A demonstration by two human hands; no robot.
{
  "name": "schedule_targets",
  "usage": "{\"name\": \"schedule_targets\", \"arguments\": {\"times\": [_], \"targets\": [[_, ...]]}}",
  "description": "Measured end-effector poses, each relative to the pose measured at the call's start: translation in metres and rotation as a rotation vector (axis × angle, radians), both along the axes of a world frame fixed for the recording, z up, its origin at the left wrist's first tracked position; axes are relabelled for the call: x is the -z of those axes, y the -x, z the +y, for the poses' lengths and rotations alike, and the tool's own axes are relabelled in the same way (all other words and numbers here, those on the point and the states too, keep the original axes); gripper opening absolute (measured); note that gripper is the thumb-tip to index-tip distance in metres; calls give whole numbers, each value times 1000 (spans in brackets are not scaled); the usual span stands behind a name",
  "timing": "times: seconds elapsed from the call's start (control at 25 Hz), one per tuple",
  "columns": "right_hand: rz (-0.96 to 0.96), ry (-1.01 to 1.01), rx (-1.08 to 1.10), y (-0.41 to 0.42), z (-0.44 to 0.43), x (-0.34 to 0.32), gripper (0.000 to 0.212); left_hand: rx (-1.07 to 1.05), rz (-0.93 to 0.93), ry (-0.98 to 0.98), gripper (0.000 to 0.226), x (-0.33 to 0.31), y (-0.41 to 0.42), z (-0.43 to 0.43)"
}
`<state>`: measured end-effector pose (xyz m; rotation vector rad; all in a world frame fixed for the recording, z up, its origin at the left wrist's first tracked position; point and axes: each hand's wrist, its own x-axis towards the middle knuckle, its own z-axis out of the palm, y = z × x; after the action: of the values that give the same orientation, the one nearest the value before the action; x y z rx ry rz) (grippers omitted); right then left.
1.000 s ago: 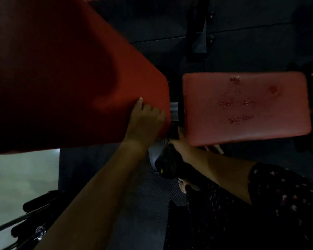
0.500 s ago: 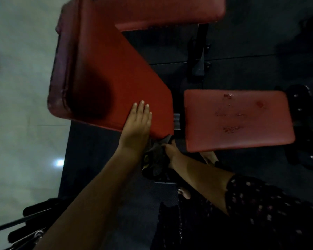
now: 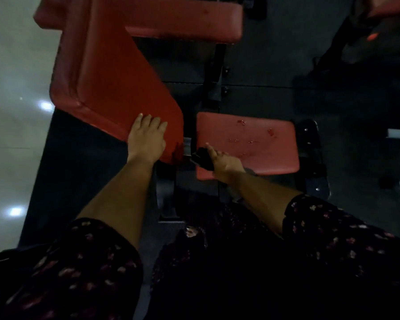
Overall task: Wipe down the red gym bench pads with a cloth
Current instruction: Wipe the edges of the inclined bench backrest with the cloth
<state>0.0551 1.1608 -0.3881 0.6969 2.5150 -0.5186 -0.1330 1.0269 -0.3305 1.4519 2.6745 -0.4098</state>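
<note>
Cloth raised onto seat pad, in right grip

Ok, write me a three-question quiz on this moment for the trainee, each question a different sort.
1. True or false: the left hand lies flat on the lower corner of the long tilted pad.
2. Where on the small seat pad does the right hand hold the dark cloth? A) far right corner B) left edge, beside the long pad C) centre
3. Fill in: the shiny blotches lie on the ___ pad.
Key: 1 true; 2 B; 3 small seat.
</note>
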Motion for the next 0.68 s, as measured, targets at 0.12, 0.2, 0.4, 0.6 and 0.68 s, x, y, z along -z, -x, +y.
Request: {"name": "schedule_targets", "arguments": {"times": [0.12, 0.2, 0.4, 0.6, 0.68], "targets": [[-33, -129, -37, 0, 32, -27, 75, -160, -161, -368, 47, -11, -18, 13], [-54, -234, -117, 5, 53, -44, 73, -159, -171, -441, 47, -21, -25, 27], [8, -379, -280, -3, 97, -72, 65, -111, -209, -347, 52, -34, -45, 52], [63, -310, -219, -62, 131, -70, 64, -115, -242, -284, 56, -32, -102, 80], [60, -284, -228, -89, 145, -72, 62, -173, -238, -299, 56, -32, -132, 90]]}}
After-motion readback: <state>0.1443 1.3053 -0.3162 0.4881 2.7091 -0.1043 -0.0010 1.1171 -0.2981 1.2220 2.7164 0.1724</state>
